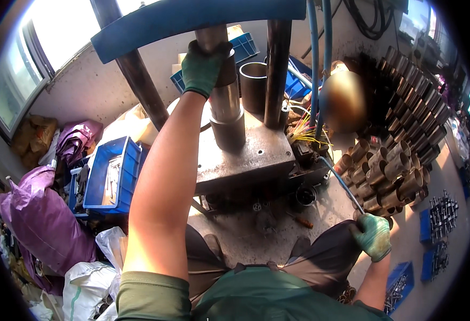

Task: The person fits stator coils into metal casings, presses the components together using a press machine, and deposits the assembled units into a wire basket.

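My left hand (202,68), in a green glove, reaches up to the press and is closed round a dark metal collar (226,69) under the ram (211,36). Below the collar a shiny metal tube (226,102) stands upright, its lower end in or on a wider metal sleeve (229,132) on the press table (245,160). Some of my left fingers are hidden behind the collar. Low on the right, my gloved right hand (373,236) is closed round the end of a long thin lever (343,186) that slants up to the press's right side.
Dark press columns (274,75) flank the work under a blue crossbeam (203,24). A wide metal ring (254,85) stands behind. Stacked metal sleeves (387,171) lie right, near loose wires (307,131). Left are a blue crate (112,174) and purple sacks (47,224).
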A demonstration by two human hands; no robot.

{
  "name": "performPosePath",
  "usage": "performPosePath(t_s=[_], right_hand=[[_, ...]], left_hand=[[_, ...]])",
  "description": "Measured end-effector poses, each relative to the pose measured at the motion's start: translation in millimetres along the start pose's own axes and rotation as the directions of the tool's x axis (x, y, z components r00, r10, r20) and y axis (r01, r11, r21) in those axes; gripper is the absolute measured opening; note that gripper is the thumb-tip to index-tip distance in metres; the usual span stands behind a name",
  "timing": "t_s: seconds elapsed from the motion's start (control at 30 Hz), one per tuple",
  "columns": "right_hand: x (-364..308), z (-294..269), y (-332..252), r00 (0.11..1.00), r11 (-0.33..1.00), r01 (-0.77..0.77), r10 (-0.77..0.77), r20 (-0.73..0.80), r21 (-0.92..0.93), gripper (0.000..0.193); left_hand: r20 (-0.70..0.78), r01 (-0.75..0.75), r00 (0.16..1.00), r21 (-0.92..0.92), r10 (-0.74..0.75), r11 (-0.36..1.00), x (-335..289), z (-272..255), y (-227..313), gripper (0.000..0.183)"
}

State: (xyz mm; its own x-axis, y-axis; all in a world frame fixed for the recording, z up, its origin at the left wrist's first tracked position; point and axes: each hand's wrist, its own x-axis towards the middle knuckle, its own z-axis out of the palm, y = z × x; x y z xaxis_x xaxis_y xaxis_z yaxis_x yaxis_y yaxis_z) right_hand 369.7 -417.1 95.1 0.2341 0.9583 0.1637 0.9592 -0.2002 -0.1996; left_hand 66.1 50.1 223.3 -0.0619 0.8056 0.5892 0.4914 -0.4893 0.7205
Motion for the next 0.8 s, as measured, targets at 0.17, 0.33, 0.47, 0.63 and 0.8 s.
performPosePath(t_s=[0.17,0.33,0.47,0.63,0.8], right_hand=[[1.6,-3.0,-6.1,1.000,1.000,-0.007,0.008,-0.021,0.004,0.024],[1.9,-1.3,-4.2,0.999,1.000,0.015,-0.015,-0.041,0.015,0.023],[2.1,-2.5,-3.6,0.999,1.000,0.008,-0.007,-0.040,0.002,0.023],[12.8,-17.5,-3.8,0.999,0.999,0.032,-0.032,0.002,-0.006,0.020],[95.9,-53.4,-8.1,0.918,0.956,0.292,-0.267,-0.294,0.043,0.024]], left_hand=[[-0.014,0.015,1.000,0.015,-0.015,1.000,-5.7,-0.1,1.4,0.089],[-0.019,0.008,1.000,0.028,-0.007,1.000,-7.7,2.1,-2.4,0.089],[-0.005,0.015,1.000,0.023,-0.015,1.000,-9.4,4.2,-6.0,0.089],[0.005,0.018,1.000,0.000,-0.018,1.000,-11.9,5.8,-7.4,0.088],[0.004,0.021,1.000,-0.005,-0.021,1.000,-12.1,3.3,-13.3,0.087]])
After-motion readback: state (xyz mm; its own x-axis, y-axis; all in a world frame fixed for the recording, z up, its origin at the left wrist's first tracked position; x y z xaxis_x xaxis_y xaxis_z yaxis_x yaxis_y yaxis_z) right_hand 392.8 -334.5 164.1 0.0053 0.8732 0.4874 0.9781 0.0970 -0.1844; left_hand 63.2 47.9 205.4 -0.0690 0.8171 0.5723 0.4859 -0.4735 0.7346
